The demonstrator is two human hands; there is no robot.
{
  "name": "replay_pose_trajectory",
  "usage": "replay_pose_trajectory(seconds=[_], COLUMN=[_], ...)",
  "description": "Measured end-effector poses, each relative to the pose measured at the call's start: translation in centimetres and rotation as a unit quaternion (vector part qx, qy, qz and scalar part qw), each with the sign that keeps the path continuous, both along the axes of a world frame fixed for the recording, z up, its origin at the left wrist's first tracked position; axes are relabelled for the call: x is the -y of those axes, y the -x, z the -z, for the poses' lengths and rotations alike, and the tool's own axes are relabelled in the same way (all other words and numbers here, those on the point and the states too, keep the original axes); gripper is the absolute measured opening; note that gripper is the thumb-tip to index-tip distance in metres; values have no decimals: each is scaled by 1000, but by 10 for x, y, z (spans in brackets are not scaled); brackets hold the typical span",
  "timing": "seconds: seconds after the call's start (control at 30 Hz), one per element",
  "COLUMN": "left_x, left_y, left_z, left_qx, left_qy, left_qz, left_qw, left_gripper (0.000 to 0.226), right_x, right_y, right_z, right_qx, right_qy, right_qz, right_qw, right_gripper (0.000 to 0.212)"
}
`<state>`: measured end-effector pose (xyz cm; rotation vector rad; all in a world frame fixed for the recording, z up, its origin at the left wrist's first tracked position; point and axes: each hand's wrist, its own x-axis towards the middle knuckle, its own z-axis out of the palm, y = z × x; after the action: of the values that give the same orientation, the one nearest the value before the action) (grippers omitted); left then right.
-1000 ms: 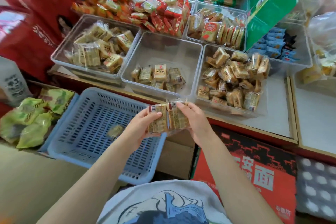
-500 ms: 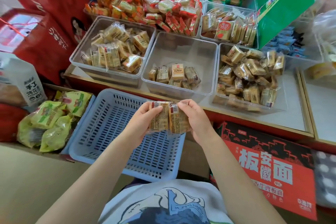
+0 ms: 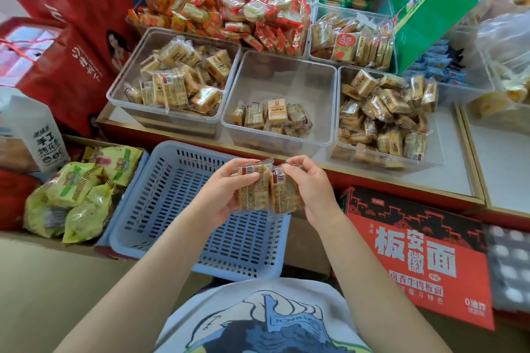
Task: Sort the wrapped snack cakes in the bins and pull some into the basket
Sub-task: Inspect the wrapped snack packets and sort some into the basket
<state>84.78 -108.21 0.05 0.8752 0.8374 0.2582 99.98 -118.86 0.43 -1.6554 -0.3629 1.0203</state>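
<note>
- Shop shelving is being looked down on from above, with clear plastic bins lined up on a red-edged counter (image 3: 447, 180) and a blue basket (image 3: 160, 209) standing below its front edge.
- Two wrapped cakes (image 3: 266, 189) are being held side by side above the basket's far right corner, barcode ends up.
- One cake is being clamped by the left hand (image 3: 223, 195), fingers closed round its left edge; the other is being pinched by the right hand (image 3: 312, 192), thumb and fingertips closed on its top corner.
- The basket is being shown with bare slotted floor where it is visible, so little or nothing is judged to be pulled into it yet; part of the floor is being hidden by the hands.
- The middle bin (image 3: 286, 71) is being left with only a small cluster of cakes along its front wall, which suggests it is being drawn from or emptied.
- The left bin (image 3: 129, 71) is being kept about half full of larger wrapped cakes, loosely heaped.
- The right bin (image 3: 341, 112) is being kept well filled with small wrapped cakes, piled unevenly.
- Most of the sorting and pulling is judged to be left to do.
</note>
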Motion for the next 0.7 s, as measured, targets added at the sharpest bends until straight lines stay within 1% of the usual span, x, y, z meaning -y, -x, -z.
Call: replay_pose_trajectory(seconds=[0.13, 0.27, 0.43, 0.57, 0.7], left_x=[-1, -2, -4, -8, -12], left_y=[3, 3, 3, 2, 2], left_z=[-4, -7, -13, -12, -15], left_qx=[15, 24, 52, 39, 37], left_qy=[25, 36, 64, 60, 90], left_qz=[-7, -11, -30, -34, -35], left_qw=[1000, 999, 996, 997, 995], left_gripper=[37, 37, 43, 37, 29], right_x=[0, 0, -4, -7, -9], right_y=[1, 0, -1, -1, -5], right_z=[-4, -6, -8, -12, -18], right_qx=[-11, -32, -64, -77, -95], right_qy=[-4, 1, 11, 31, 41], right_qz=[9, 11, 26, 12, 50], right_qw=[1000, 999, 998, 996, 993], right_gripper=[29, 29, 23, 15, 14])
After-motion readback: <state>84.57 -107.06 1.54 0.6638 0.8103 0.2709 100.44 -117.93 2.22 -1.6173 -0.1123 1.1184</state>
